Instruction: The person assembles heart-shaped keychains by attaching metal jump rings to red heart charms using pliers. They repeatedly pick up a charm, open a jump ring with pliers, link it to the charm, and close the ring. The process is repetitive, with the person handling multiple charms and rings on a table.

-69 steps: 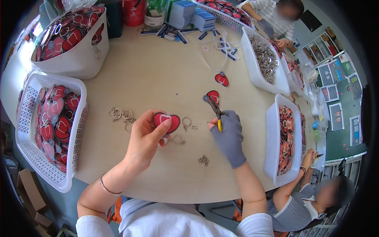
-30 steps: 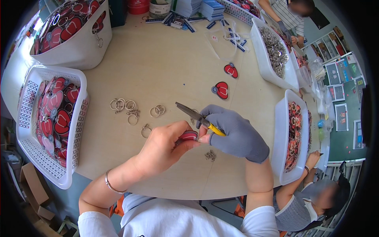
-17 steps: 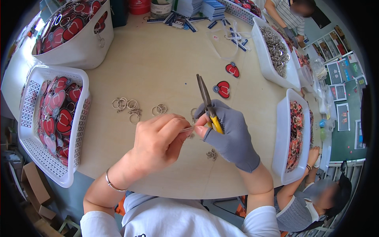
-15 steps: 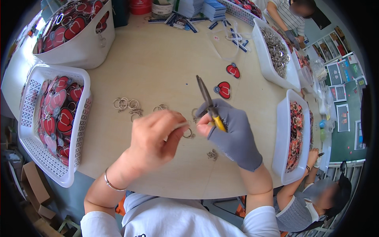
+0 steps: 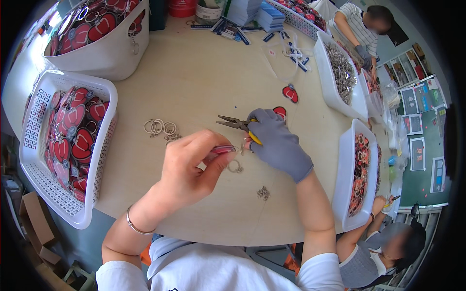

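Note:
My left hand (image 5: 187,167) is bare and pinches a red keychain charm (image 5: 223,149), seen nearly edge-on. My right hand (image 5: 281,145), in a grey fingerless glove, grips pliers (image 5: 234,123) with yellow handles. Their jaws point left and look slightly parted. By the right fingertips is a small bit of metal chain; whether it is held I cannot tell. A key ring with chain (image 5: 235,167) shows just under the left fingertips. Several key rings (image 5: 160,127) lie beyond my left hand, and a small pile of chain (image 5: 263,193) lies nearer me.
Red charms fill a white basket (image 5: 104,160) and a white tub (image 5: 111,60) at left. One loose red charm (image 5: 290,93) lies beyond my right hand, another partly behind it. At right stand bins of metal rings (image 5: 340,72) and orange-red pieces (image 5: 359,169). Two co-workers sit at right.
The pliers have swung from pointing away to pointing left, as my right hand moved slightly up. The charm in my left hand shows more plainly; the view has shifted slightly.

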### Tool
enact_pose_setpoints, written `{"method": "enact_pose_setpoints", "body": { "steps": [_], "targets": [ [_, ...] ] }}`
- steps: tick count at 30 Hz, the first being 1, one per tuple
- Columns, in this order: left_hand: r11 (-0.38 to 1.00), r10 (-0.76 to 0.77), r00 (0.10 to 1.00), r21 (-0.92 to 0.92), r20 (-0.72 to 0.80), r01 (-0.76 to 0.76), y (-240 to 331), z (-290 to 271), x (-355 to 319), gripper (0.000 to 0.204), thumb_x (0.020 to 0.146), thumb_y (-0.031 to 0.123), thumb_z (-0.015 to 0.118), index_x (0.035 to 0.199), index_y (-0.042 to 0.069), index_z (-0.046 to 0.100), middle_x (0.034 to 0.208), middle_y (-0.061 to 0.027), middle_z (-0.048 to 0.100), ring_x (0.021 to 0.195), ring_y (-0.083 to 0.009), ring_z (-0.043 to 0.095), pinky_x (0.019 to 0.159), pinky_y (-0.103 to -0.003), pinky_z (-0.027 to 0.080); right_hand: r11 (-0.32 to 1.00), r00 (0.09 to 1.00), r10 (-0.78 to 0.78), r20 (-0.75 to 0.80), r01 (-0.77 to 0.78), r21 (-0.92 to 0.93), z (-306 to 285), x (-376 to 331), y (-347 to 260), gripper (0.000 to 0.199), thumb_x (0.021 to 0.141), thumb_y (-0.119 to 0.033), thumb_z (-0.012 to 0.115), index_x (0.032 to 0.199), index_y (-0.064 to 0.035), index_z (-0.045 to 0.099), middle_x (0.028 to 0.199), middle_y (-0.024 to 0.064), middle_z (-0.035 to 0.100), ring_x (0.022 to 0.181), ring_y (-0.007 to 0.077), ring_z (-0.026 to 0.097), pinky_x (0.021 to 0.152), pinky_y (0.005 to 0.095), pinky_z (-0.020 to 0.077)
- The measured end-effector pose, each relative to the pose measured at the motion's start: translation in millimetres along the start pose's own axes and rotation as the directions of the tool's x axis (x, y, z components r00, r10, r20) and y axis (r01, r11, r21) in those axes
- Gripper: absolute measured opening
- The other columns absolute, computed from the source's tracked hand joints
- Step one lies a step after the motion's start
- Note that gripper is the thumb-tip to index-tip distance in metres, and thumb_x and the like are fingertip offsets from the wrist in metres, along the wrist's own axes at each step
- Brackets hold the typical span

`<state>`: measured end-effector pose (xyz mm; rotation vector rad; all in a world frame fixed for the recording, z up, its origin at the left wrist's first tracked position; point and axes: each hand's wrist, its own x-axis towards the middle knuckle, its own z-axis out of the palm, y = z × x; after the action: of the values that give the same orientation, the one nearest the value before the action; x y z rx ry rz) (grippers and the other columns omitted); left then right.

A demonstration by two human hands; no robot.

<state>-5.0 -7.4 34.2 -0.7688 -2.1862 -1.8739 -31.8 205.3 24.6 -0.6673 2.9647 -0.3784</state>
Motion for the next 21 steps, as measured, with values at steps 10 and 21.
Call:
{"method": "enact_pose_setpoints", "body": {
  "steps": [10, 21],
  "targets": [
    [0.89, -0.23, 0.947, -0.344, 0.226, 0.298, -2.9, 9.0, -7.0, 0.007, 0.087, 0.001, 0.064, 0.091, -0.002, 0.059, 0.098, -0.0104, 0.068, 0.084, -0.0103, 0.061, 0.075, -0.024, 0.049, 0.87, 0.984, 0.126, -0.126, -0.049, 0.49, -38.7, -22.2, -21.8, 0.012, 0.079, -0.006, 0.065, 0.079, 0.0038, 0.058, 0.091, 0.0141, 0.058, 0.076, 0.0281, 0.057, 0.069, 0.0355, 0.0454],
    [0.841, -0.256, 0.935, -0.42, 0.247, 0.341, -5.2, 14.1, -11.5, 0.008, 0.085, 0.002, 0.065, 0.092, -0.002, 0.063, 0.089, -0.0087, 0.066, 0.082, -0.0129, 0.063, 0.074, -0.026, 0.051, 0.67, 0.977, 0.174, -0.126, -0.024, 0.742, -78.4, -38.3, -61.3, 0.008, 0.079, -0.002, 0.063, 0.08, 0.005, 0.058, 0.09, 0.0106, 0.058, 0.073, 0.0156, 0.053, 0.066, 0.0272, 0.043]
  ]
}}
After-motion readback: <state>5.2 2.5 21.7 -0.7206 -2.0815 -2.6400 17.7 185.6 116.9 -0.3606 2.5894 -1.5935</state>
